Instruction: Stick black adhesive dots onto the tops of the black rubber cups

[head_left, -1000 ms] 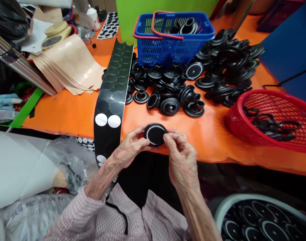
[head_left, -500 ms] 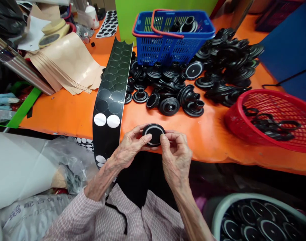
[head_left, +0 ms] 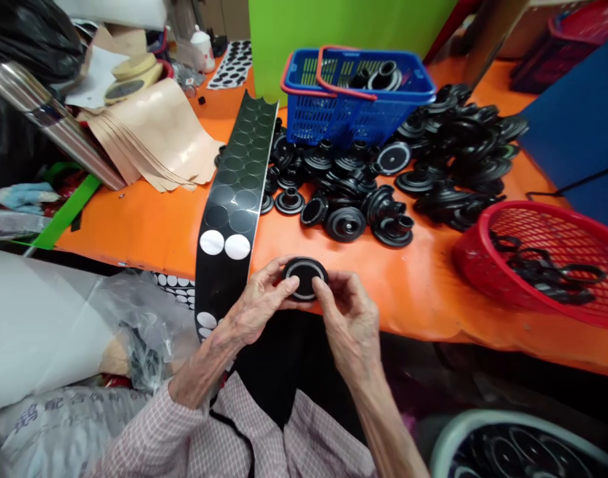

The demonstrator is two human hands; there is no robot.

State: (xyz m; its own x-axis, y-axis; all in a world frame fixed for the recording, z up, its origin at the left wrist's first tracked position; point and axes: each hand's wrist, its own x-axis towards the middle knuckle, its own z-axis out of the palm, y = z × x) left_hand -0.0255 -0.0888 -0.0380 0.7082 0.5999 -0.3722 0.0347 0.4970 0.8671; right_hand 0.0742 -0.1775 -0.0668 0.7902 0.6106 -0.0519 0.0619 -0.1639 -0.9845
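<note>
Between my two hands is a round black plastic disc (head_left: 305,271), its flat face turned up toward me, with a grey ring around a black centre. My left hand (head_left: 254,305) pinches its left side, thumb on the face and fingers underneath. On the right edge, my right hand (head_left: 351,318) has its thumb pressed on the face, the other fingers curled behind. Left of the hands lies a sheet of round black stickers (head_left: 234,179), hanging over the table edge. Its near rows show bare white circles (head_left: 224,245).
Many black flanged discs (head_left: 346,224) are heaped beyond my hands, around a blue basket (head_left: 354,109). At right stands a red basket (head_left: 470,249) holding black rings. A pale tub (head_left: 446,441) of discs is low at right. Brown sheets (head_left: 154,133) lie at far left.
The view has shifted, so the table things sit lower and mostly further right. My right thumb has moved slightly inward and down on the disc's face. Both hands stay on the disc.
</note>
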